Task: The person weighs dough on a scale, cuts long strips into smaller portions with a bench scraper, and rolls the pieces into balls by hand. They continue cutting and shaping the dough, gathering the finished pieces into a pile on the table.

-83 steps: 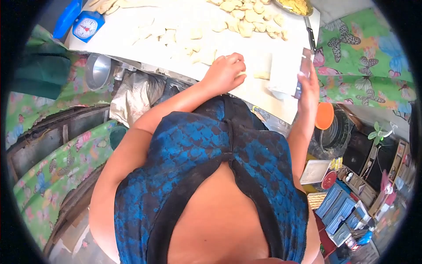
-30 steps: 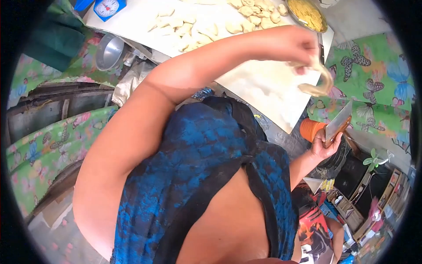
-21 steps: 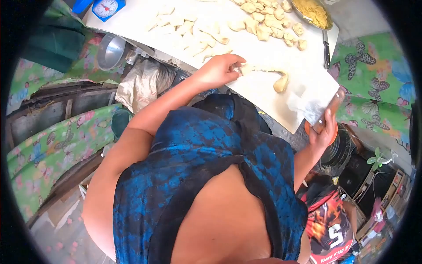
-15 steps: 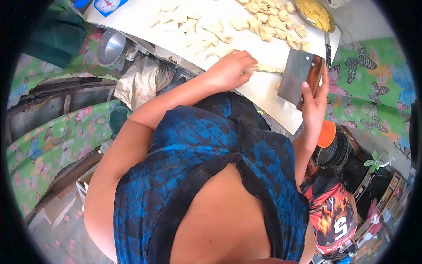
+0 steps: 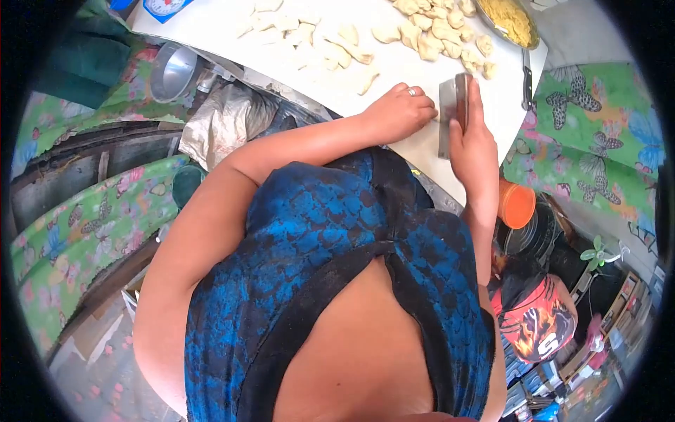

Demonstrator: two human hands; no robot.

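My left hand (image 5: 399, 112) lies on the white work surface (image 5: 394, 70) with a ring on one finger. Its fingers are curled over a dough strip that is hidden beneath them. My right hand (image 5: 472, 144) grips a steel cleaver (image 5: 448, 109) by the handle. The blade stands edge-down on the surface, right beside my left fingertips. A small cut dough piece (image 5: 368, 81) lies just beyond my left hand.
Several folded dough pieces (image 5: 432, 35) and flat cut pieces (image 5: 309, 39) cover the far surface. Also there are a pan of yellow filling (image 5: 508, 17), a black-handled knife (image 5: 526, 81) and a blue scale (image 5: 163, 5). A metal bowl (image 5: 169, 70) sits left; an orange cup (image 5: 518, 204) and another person (image 5: 538, 323) are right.
My left hand swung a dough strip through the air, laid it on the surface and closed over it. My right hand brought the cleaver up from the table's side to the dough.
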